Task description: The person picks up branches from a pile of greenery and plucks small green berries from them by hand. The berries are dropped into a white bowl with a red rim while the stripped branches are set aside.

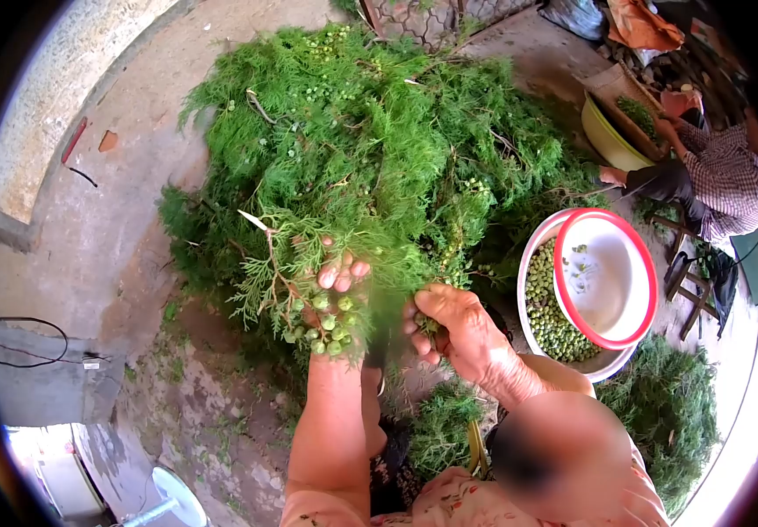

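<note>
Left hand (342, 275) holds a branch (284, 283); right hand (459, 327) clutches berries (426, 324); picking seems underway, next pluck wanting steadiness.

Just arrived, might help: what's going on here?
A person's left hand holds a feathery green conifer sprig with round green cones, while the right hand grips something green. Before them spreads a heap of leafy green branches. A white, red-rimmed basin sits partly over a pale round basin of loose cones. Another person sits nearby.

Bright green foliage (379, 149) at twelve o'clock; pale green berries (330, 329) at seven; red-rimmed white basin (614, 294) at three; yellow tub (605, 142) at two; pink floral clothing (453, 503) near six.
</note>
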`<state>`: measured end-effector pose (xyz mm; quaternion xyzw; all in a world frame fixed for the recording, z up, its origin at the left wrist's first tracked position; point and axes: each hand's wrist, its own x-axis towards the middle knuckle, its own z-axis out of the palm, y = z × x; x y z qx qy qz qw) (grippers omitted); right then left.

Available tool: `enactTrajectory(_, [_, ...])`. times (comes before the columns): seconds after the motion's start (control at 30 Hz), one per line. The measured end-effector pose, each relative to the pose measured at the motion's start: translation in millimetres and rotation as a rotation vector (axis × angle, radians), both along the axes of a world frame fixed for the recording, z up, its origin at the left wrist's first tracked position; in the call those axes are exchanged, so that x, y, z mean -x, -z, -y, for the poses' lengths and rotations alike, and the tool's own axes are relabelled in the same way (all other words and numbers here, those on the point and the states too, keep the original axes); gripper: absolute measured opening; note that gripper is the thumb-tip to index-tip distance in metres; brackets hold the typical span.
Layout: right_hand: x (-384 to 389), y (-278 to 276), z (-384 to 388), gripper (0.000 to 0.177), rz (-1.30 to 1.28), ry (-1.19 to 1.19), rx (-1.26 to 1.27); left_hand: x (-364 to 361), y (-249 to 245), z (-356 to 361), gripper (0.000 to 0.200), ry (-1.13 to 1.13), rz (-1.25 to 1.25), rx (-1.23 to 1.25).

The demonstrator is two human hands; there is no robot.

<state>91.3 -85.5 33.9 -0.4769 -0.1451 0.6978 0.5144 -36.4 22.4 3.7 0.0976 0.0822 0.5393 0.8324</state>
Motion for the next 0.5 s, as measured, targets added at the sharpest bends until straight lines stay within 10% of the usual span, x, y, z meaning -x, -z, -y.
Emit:
enactTrajectory(0.4, [-11.5,9.3,-6.1,0.017,0.118,0.476,0.124,-17.6,11.3,21.8,0.028,0.303,0.067,0.011])
enactTrajectory(0.47, [-11.9,74.5,-9.4,0.017,1.014,0.646,-0.553,-19.7,17.4,26.9,0.045,0.428,0.152,0.037])
enactTrajectory(0.5, [-24.9,77.5,-10.0,0.014,1.066,0.663,-0.552,-23.2,31.7,22.0,0.044,0.49,0.307,-0.019])
